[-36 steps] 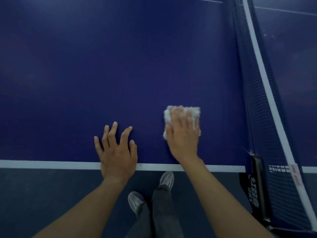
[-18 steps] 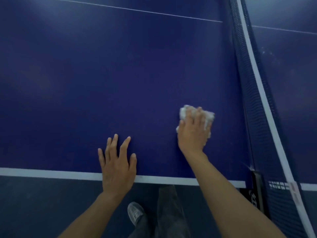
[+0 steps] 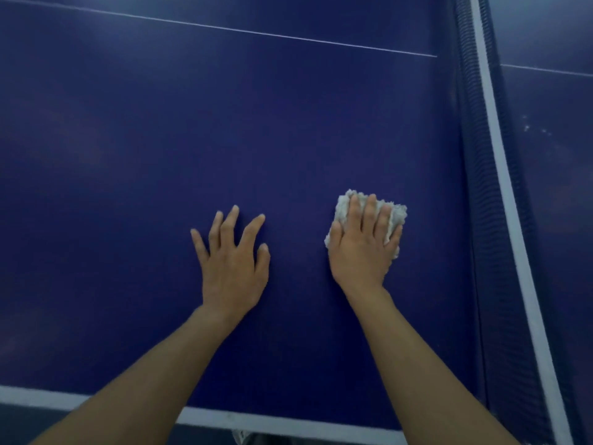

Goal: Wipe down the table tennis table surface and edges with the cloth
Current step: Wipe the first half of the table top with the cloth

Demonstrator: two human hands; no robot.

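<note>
The dark blue table tennis table fills the view, with a white edge line along its near side. A folded white cloth lies on the surface to the right of centre. My right hand lies flat on top of the cloth with straight fingers, pressing it onto the table. My left hand rests on the bare surface beside it, fingers spread and straight, holding nothing.
The net with its white top band runs along the right, just beyond the cloth. Behind it lies the table's other half with a few pale specks. A thin white centre line crosses the far surface.
Both hands have moved farther onto the table, away from the near edge line. The right hand has slid the cloth forward with it. My legs and shoes have almost dropped out of view.
</note>
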